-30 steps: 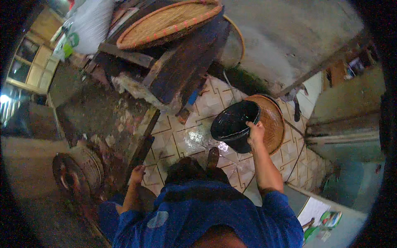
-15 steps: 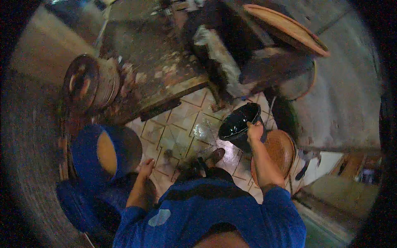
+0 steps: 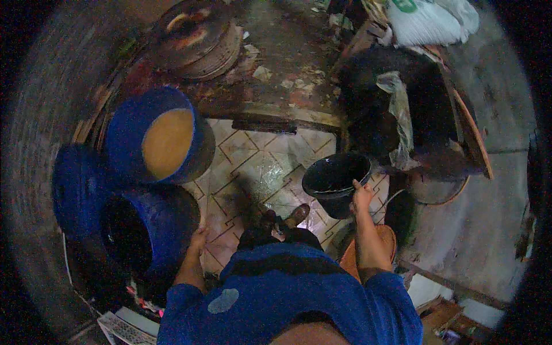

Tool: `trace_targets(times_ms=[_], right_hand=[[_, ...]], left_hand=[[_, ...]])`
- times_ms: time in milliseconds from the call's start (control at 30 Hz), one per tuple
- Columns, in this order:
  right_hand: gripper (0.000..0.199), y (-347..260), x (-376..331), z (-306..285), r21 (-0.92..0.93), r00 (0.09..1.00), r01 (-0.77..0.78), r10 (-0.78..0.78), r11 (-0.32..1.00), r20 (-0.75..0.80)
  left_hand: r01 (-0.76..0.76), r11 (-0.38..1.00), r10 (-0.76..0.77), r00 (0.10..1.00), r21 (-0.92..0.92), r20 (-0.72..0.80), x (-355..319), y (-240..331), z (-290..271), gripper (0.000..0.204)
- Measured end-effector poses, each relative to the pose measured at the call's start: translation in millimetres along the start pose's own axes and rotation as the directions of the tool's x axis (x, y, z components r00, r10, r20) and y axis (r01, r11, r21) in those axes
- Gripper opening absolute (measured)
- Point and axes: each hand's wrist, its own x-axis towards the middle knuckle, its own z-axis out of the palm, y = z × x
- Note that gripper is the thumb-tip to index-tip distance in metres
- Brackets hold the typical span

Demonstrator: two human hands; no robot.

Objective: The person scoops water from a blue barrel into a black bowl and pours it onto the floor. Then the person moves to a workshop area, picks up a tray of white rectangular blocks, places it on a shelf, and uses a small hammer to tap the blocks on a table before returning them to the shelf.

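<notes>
My right hand (image 3: 361, 195) is closed on the rim of a black bucket (image 3: 333, 205), held above the tiled floor to the right of my feet. The bucket's mouth tips toward me and its inside looks dark; I cannot tell what is in it. My left hand (image 3: 198, 238) hangs low, fingers loosely apart with nothing visible in them, close beside a dark-mouthed blue barrel (image 3: 168, 221). Whether it touches the barrel I cannot tell. Just beyond stands another blue barrel (image 3: 204, 141), holding a smooth tan mass (image 3: 168, 144).
A worn, littered ledge (image 3: 287, 86) runs across the far side, with a round lidded vessel (image 3: 221, 54) on it. Far right are a dark container (image 3: 368, 86) with a plastic sheet (image 3: 398, 109) and a white sack (image 3: 428, 23). An orange-brown round tray (image 3: 386, 238) lies by my right forearm.
My view has turned left, so the barrels sit higher in it and the second barrel's dark mouth shows. The black bucket stays in my right hand; my left hand is now beside the nearer barrel.
</notes>
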Motion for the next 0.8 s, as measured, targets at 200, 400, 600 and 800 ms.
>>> trace_targets(times_ms=[200, 400, 600, 800], right_hand=[[0.032, 3, 33, 69, -0.206, 0.968, 0.180, -0.136, 0.962, 0.210], [0.029, -59, -7, 118, -0.471, 0.804, 0.573, -0.349, 0.671, 0.482], [0.021, -78, -28, 165, -0.176, 0.421, 0.867, -0.497, 0.466, 0.759], [0.020, -89, -33, 181, 0.049, 0.138, 0.944, -0.524, 0.327, 0.841]], left_hand=[[-0.250, 0.961, 0.260, 0.961, 0.116, -0.092, 27, -78, 8, 0.039], [-0.035, 0.937, -0.005, 0.994, -0.349, -0.114, 5, -130, 40, 0.039], [0.084, 0.738, -0.127, 0.992, -0.670, -0.016, -64, -166, 73, 0.041], [-0.205, 0.801, -0.050, 0.914, -0.563, -0.403, -125, -207, 157, 0.038]])
